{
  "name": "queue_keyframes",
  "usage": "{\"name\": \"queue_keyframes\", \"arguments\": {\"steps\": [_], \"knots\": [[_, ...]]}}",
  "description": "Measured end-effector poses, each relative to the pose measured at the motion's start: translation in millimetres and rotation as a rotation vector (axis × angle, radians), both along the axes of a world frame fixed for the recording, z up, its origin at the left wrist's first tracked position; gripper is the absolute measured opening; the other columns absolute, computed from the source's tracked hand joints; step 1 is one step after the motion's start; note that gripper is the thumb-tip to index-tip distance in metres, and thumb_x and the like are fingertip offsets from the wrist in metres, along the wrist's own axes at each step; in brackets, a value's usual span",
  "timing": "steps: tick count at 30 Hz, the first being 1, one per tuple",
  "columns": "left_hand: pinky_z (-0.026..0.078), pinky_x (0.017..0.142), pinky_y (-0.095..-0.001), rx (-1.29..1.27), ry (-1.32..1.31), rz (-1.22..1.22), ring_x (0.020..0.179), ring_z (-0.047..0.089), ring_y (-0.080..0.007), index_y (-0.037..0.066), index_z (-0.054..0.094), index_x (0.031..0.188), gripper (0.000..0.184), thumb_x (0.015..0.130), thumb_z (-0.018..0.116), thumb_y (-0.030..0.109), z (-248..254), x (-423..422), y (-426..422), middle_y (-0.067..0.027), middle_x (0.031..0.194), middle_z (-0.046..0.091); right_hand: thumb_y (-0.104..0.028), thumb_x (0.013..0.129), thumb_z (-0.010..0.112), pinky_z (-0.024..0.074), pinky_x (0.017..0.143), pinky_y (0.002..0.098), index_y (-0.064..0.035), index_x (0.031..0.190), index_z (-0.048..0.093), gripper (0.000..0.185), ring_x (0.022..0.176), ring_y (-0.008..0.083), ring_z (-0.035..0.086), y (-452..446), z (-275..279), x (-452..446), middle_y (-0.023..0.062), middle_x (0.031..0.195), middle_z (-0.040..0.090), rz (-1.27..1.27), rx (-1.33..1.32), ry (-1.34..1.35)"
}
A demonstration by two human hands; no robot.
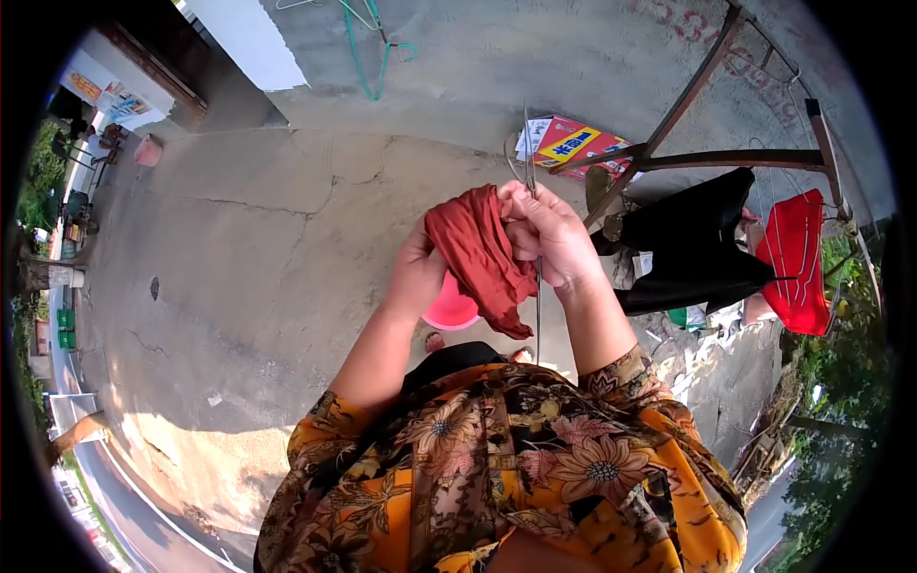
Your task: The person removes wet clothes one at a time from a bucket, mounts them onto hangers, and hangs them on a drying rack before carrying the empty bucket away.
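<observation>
A rust-red piece of wrinkled cloth (480, 253) is bunched in front of my chest. My left hand (417, 272) grips its left side, with most of the fingers hidden behind the fabric. My right hand (556, 234) is closed around a thin wire clothes hanger (529, 148), seen nearly edge-on, and touches the upper right of the cloth. The cloth's lower end hangs loose beside the hanger wire. Below it, partly covered, a pink basin (449, 307) sits on the ground near my feet.
On the right stands a rusty metal frame (731, 159), with a black garment (683, 234) and a red garment (795, 258) hanging by it. A red and yellow box (583, 145) lies against the wall. Green hangers (373, 57) hang at the top. Cracked concrete (239, 267) spreads leftward.
</observation>
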State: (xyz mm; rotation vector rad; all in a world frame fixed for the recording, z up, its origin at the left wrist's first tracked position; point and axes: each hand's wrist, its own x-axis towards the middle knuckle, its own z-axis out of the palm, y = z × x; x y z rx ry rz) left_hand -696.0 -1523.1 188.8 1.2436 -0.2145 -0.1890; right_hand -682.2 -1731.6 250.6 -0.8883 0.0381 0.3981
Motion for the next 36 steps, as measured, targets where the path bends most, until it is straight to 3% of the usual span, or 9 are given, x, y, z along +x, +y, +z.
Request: {"name": "queue_keyframes", "arguments": {"steps": [5, 7, 8, 12, 13, 21, 26, 29, 36], "knots": [[0.046, 0.099, -0.0325, -0.553, 0.131, -0.033, 0.115, 0.057, -0.0212, 0.007, 0.045, 0.138, 0.046, 0.098, 0.058, 0.025, 26, -6, 5, -0.0072, 0.129, 0.054, -0.016, 0.089, 0.071, 0.0474, 0.070, 0.0233, -0.0064, 0.132, 0.050, 0.049, 0.076, 0.0059, 0.054, -19, 19, -15, 0.0084, 0.120, 0.061, 0.052, -0.331, -0.325], [0.042, 0.103, -0.0331, 0.680, -0.203, 0.041, 0.123, 0.050, -0.0207, 0.007, 0.041, 0.141, 0.046, 0.100, 0.054, 0.022, 17, -3, 4, -0.0084, 0.138, 0.049, -0.024, 0.081, 0.080, 0.0480, 0.071, 0.0233, -0.0059, 0.140, 0.043, 0.072, 0.082, 0.0067, 0.055, -11, 28, -33, 0.0089, 0.123, 0.058, 0.138, -0.418, -0.397], [0.042, 0.103, -0.0337, -0.145, -0.131, -0.136, 0.122, 0.050, -0.0217, 0.006, 0.041, 0.141, 0.047, 0.099, 0.056, 0.023, -15, 1, 4, -0.0090, 0.136, 0.049, -0.026, 0.076, 0.085, 0.0484, 0.076, 0.0245, -0.0059, 0.144, 0.038, 0.085, 0.086, 0.0083, 0.056, -1, 31, -43, 0.0083, 0.123, 0.057, 0.144, -0.528, -0.407], [0.051, 0.091, -0.0318, -0.593, 0.376, -0.179, 0.106, 0.061, -0.0192, 0.000, 0.049, 0.128, 0.037, 0.101, 0.049, 0.025, 5, -12, -7, -0.0104, 0.121, 0.059, -0.017, 0.083, 0.078, 0.0476, 0.082, 0.0267, -0.0034, 0.132, 0.049, 0.058, 0.090, 0.0094, 0.056, 24, -6, -43, 0.0044, 0.106, 0.059, -0.122, -0.859, -0.767], [0.051, 0.089, -0.0299, -0.032, 0.057, 0.022, 0.101, 0.062, -0.0158, 0.000, 0.049, 0.129, 0.039, 0.098, 0.055, 0.023, -17, -11, -6, -0.0086, 0.120, 0.060, -0.015, 0.087, 0.073, 0.0478, 0.081, 0.0260, -0.0032, 0.129, 0.052, 0.048, 0.089, 0.0097, 0.056, 17, -14, -37, 0.0034, 0.102, 0.060, -0.119, -0.748, -0.643], [0.050, 0.086, -0.0286, -0.117, 0.257, 0.034, 0.097, 0.061, -0.0135, -0.003, 0.063, 0.113, 0.026, 0.097, 0.051, 0.014, 20, -30, 18, -0.0054, 0.104, 0.067, -0.026, 0.099, 0.052, 0.0533, 0.071, 0.0282, -0.0074, 0.116, 0.059, 0.026, 0.088, 0.0136, 0.065, -18, -4, -15, 0.0042, 0.105, 0.067, -0.319, -0.053, -0.109], [0.042, 0.107, -0.0440, -0.621, 0.408, -0.249, 0.128, 0.050, -0.0305, -0.007, 0.039, 0.140, 0.083, 0.094, 0.047, 0.061, 39, -30, 28, -0.0200, 0.139, 0.050, -0.032, 0.100, 0.053, 0.0519, 0.067, 0.0261, -0.0094, 0.125, 0.057, 0.034, 0.087, 0.0115, 0.063, -18, 6, -13, 0.0024, 0.107, 0.066, -0.286, -0.041, -0.065], [0.043, 0.106, -0.0450, -0.767, 0.414, -0.110, 0.124, 0.054, -0.0315, -0.007, 0.042, 0.139, 0.078, 0.094, 0.049, 0.058, 52, -28, 37, -0.0190, 0.136, 0.053, -0.024, 0.098, 0.059, 0.0212, 0.045, 0.0192, -0.0123, 0.121, 0.059, 0.026, 0.050, 0.0009, 0.031, -25, -12, -6, -0.0073, 0.077, 0.054, -0.214, -0.244, -0.181], [0.048, 0.100, -0.0472, -0.726, 0.321, 0.103, 0.115, 0.059, -0.0300, -0.001, 0.052, 0.129, 0.046, 0.090, 0.061, 0.023, 101, -23, 27, -0.0145, 0.128, 0.059, -0.020, 0.088, 0.072, 0.0412, 0.065, 0.0191, -0.0085, 0.124, 0.059, 0.040, 0.077, 0.0027, 0.051, -8, -64, -44, 0.0025, 0.112, 0.066, 0.129, -0.252, -0.153]]}}
